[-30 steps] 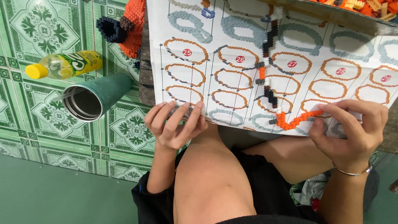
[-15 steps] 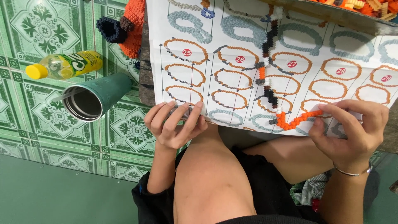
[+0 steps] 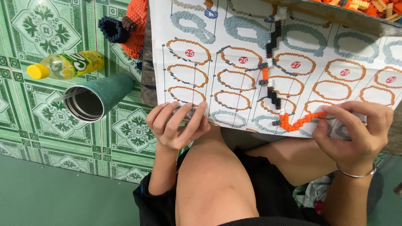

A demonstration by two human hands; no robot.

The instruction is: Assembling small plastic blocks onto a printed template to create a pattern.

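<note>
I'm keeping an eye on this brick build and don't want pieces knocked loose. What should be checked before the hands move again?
1. Left hand pins the instruction sheet at its near edge: ok.
2. Right hand has its fingers at the end of the orange brick strip: ok.
3. Strip lies flat on the sheet: ok.
4. Strip joined to the black and orange chain above: cannot tell.
5. Green cup and bottle lie apart from the hands, on the floor: ok.
</note>
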